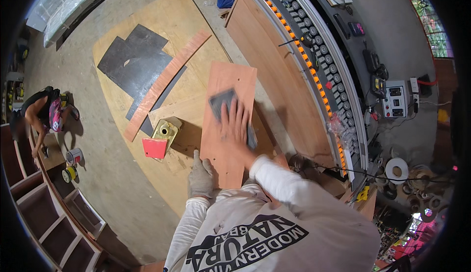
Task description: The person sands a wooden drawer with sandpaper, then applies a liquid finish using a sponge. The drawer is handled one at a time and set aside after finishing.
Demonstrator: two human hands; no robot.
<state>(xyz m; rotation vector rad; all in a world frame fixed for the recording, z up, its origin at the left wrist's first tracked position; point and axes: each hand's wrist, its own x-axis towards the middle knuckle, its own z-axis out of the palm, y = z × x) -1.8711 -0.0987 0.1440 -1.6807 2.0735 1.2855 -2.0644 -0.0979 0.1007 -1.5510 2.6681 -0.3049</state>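
Okay, right hand (pixel 234 123) bare, slightly blurred, laid flat with fingers extended and a little spread, palm down on a dark grey, roughly rectangular sheet (pixel 222 102); it covers the sheet rather than closing round it. The sheet lies on the upper middle part of a long reddish-brown rectangular wooden board (pixel 230 78) with small dark holes, directly in front of the person. Left hand (pixel 200 179), in a grey work glove, at the board's lower left edge, fingers pointing up along it; how tightly it grips can't be told, undersides hidden.

Just left of the board, a square-sided gold metal can (pixel 171 129) with a round dark opening on top; a flat red plate (pixel 155 148) with a small hole overlaps its near side. Beyond, on the pale plywood table (pixel 171 9): a long, slightly curved strip of reddish wood (pixel 167 83) lying across an angular dark grey flat panel (pixel 135 58).

Right side: a large brown wooden panel (pixel 274 71), next to a curved-looking rack of grey wheels and orange rollers (pixel 314 41). Far left, a co-worker (pixel 41 106) bends over brown cabinet frames (pixel 41 206), near a round tin (pixel 74 156) on the concrete floor (pixel 115 193).
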